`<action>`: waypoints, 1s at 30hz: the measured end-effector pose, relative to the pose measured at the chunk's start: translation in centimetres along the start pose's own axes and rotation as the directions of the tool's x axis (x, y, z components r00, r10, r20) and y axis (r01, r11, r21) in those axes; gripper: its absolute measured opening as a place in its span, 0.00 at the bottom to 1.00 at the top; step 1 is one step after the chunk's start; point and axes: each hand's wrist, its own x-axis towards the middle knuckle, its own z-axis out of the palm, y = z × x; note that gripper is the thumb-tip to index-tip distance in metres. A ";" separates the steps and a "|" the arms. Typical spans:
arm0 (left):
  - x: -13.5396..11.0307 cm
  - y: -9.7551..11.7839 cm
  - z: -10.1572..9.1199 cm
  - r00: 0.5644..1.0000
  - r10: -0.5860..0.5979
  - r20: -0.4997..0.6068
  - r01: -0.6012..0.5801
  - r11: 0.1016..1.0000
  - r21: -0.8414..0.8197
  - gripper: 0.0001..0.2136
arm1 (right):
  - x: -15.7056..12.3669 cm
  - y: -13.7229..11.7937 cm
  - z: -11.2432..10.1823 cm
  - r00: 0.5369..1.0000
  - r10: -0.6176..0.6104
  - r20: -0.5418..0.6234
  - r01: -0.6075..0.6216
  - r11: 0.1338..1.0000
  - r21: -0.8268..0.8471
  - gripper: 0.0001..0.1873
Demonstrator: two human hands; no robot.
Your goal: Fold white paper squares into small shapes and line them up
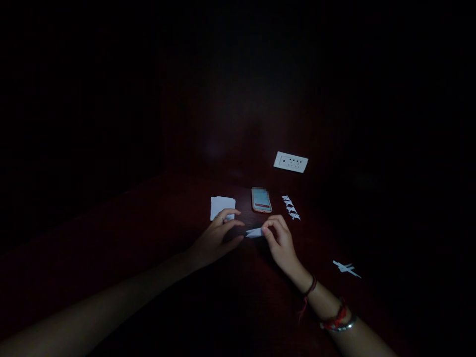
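Observation:
Between my thumb and forefinger, my right hand (pixel 279 241) pinches one end of a small folded piece of white paper (pixel 254 233). The paper's pointed free end faces left, toward my left hand (pixel 219 238). That hand has its fingers apart and curved, with the thumb and forefinger tips close to the paper; nothing is held in it. Partly behind the left fingers lies a stack of white paper squares (pixel 222 204). A phone (pixel 262 200) with a lit screen lies just beyond both hands. Right of it is a row of small folded paper pieces (pixel 290 208).
Thin white paper strips (pixel 346 268) lie crossed on the dark reddish table (pixel 167 213) at the right. A white socket plate (pixel 290 162) is on the wall behind. Most of the surroundings are too dark to make out.

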 end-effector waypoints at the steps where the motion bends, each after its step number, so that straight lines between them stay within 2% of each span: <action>1: 0.0 0.2 0.0 1.000 0.009 0.020 -0.009 1.000 -0.016 0.10 | 0.0 -0.1 0.3 1.000 0.011 0.016 -0.011 1.000 0.015 0.06; 5: 0.3 0.9 -0.3 0.997 0.007 0.082 -0.001 0.998 -0.066 0.03 | -0.2 -0.1 1.0 0.994 0.052 0.093 -0.056 0.998 0.038 0.07; 8: 0.3 0.8 -0.4 0.994 -0.040 0.106 0.050 0.995 -0.088 0.05 | -0.2 0.2 0.9 0.989 0.058 0.135 -0.058 0.998 -0.001 0.04; 9: 0.2 0.6 -0.3 0.992 -0.054 0.111 0.064 0.993 -0.095 0.05 | -0.2 0.3 0.8 0.987 0.044 0.157 -0.042 0.999 -0.015 0.04; 12: 0.0 -0.2 0.2 0.990 -0.061 0.127 0.075 0.991 -0.107 0.07 | -0.3 0.4 0.4 0.965 -0.031 0.260 0.048 0.997 -0.057 0.12; 16: -0.3 -0.9 0.9 0.989 -0.051 0.138 0.066 0.992 -0.111 0.08 | -0.4 0.4 0.1 0.930 -0.084 0.358 0.141 0.980 -0.137 0.10; 22: -0.2 -1.3 1.0 0.981 -0.029 0.191 0.055 0.990 -0.131 0.05 | -0.5 0.4 0.1 0.908 -0.121 0.402 0.204 0.964 -0.170 0.08; 30: -0.2 -2.0 1.3 0.965 0.014 0.262 0.033 0.984 -0.176 0.03 | -0.4 0.9 0.0 0.879 -0.181 0.441 0.259 0.958 -0.124 0.08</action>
